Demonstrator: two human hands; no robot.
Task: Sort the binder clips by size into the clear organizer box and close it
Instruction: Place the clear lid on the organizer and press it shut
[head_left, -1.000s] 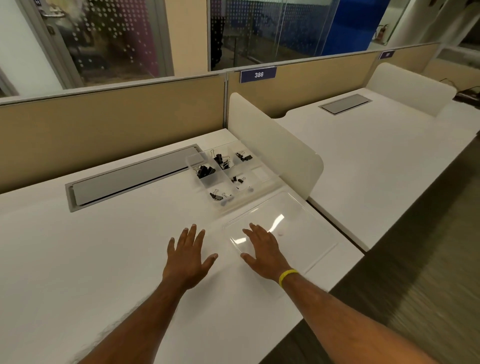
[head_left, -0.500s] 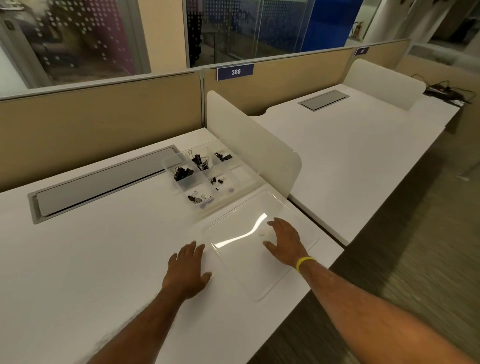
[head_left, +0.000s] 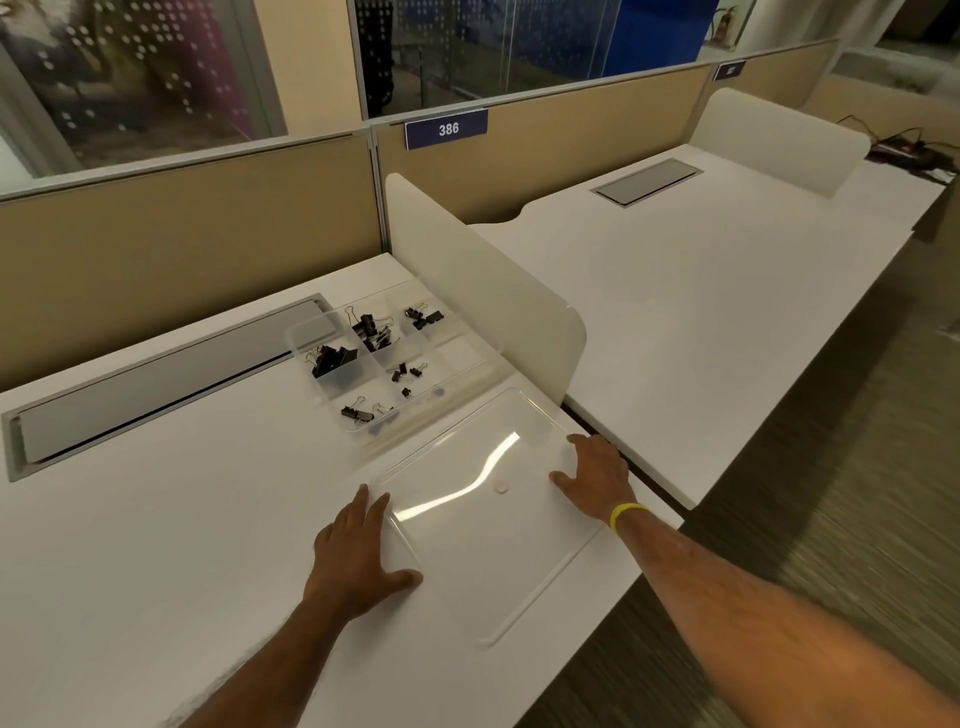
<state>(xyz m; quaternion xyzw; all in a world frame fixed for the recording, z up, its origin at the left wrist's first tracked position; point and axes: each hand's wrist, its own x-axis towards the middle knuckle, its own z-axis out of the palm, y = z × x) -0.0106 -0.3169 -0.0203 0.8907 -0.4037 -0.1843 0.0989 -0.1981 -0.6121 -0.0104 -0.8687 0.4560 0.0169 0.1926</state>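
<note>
My hands have spread to opposite edges of lid: left hand at 9 o'clock, right hand at 3, fingers apart, flat. Organizer box with binder clips open at 11 o'clock on desk.

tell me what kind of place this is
Most likely an open-plan office: white desks split by tan cubicle partitions, a numbered workstation tag reading 386, and glass-walled rooms behind.
</note>
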